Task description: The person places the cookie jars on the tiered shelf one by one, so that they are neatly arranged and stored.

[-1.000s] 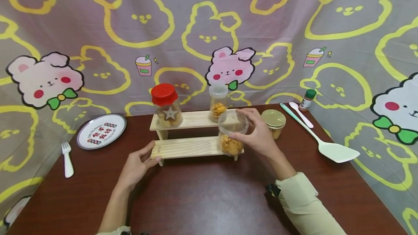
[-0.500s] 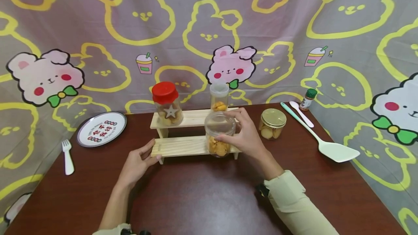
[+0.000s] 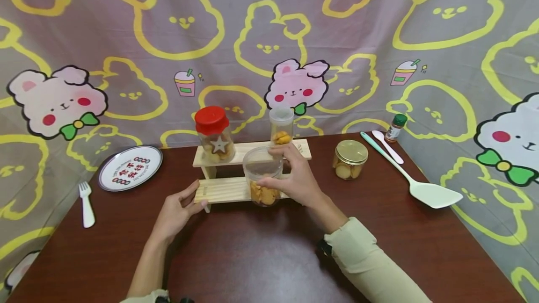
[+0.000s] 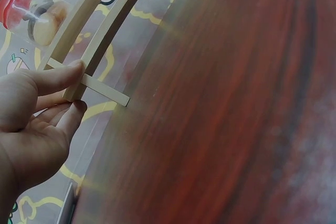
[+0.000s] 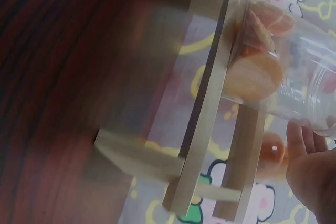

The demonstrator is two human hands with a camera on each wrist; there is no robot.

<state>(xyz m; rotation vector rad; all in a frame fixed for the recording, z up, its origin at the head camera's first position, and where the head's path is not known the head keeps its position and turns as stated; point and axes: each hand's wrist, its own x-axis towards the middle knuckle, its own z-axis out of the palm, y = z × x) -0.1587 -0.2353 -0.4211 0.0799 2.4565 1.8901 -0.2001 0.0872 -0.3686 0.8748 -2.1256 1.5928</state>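
Left hand, left of centre, pinches the shelf by its end, apparently for steadiness; right hand, mid-frame, grips the jar sideways, probably for upright control.

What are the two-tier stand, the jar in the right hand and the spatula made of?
Two-tier stand: apparently pale wood, matte; grain lines show.
Jar: clear, glossy plastic or glass, can't tell which; cookies show through.
Spatula: probably plastic or silicone; pale, even colour, no metallic shine.
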